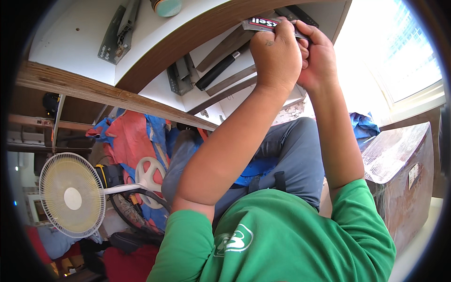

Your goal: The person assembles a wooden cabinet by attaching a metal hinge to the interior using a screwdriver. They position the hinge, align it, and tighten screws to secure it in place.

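At the top centre, my left hand (276,58) closes round a flat grey strip (253,25) with a black and red printed label, thumb pressed on top. Against it on the right is my right hand (321,58), its fingers curled and pinching at the strip's other end. The fingers hide much of the strip, so its kind is unclear. Below and left of my hands, a tool with a long black handle (217,73) lies on the white cabinet panel. Metal drawer runners (181,75) rest beside it.
More metal runners (121,33) and a round pale-green-topped container (167,7) sit on the white shelf. A standing fan (73,193) is at the left, before blue and red sheeting (134,136). At right stand a plastic-wrapped box (399,178) and a bright window (404,51).
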Demonstrator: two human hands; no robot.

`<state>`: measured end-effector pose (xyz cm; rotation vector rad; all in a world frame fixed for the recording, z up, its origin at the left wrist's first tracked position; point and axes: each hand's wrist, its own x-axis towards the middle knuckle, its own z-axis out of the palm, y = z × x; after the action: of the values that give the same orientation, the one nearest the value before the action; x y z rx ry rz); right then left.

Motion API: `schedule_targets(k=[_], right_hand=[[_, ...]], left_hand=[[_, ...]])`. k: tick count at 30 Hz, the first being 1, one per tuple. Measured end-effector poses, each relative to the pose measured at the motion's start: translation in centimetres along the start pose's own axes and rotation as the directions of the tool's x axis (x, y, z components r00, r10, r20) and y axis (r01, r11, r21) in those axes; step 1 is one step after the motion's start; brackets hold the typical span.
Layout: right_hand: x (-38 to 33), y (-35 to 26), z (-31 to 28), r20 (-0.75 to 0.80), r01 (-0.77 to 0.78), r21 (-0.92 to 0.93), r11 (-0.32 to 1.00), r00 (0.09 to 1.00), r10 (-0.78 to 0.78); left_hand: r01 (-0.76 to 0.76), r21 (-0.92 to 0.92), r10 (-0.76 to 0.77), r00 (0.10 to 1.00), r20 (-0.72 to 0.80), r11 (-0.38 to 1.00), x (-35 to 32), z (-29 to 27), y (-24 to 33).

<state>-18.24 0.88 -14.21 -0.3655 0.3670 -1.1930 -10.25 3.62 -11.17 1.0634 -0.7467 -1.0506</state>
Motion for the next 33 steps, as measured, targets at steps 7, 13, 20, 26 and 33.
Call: schedule_targets(k=[7, 13, 20, 26, 33], right_hand=[[-0.4, -1.7, 0.1, -0.033, 0.147, 0.022, 0.989, 0.989, -0.146], [-0.6, 0.0, 0.7, 0.024, -0.001, -0.045, 0.999, 1.000, 0.002], [-1.2, -0.9, 1.7, 0.018, 0.023, -0.067, 0.997, 1.000, -0.022], [-1.9, -1.5, 1.8, -0.012, 0.095, -0.132, 0.987, 0.995, -0.097], [-1.3, 0.2, 1.6, 0.139, -0.048, -0.074, 0.996, 0.989, 0.058]], left_hand=[[-0.067, -0.038, 0.074, 0.974, 0.215, 0.997, 0.0, 1.8, 0.1], [-0.019, -0.044, 0.018, 1.000, -0.022, 0.999, -0.2, 0.2, 0.5], [-0.025, -0.080, 0.029, 0.999, 0.045, 0.997, -0.4, 0.3, 0.7], [-0.003, -0.163, 0.022, 0.993, 0.115, 0.987, -0.3, 1.0, 0.6], [-0.010, -0.102, 0.003, 0.998, -0.067, 0.995, -0.7, -0.5, 1.2]])
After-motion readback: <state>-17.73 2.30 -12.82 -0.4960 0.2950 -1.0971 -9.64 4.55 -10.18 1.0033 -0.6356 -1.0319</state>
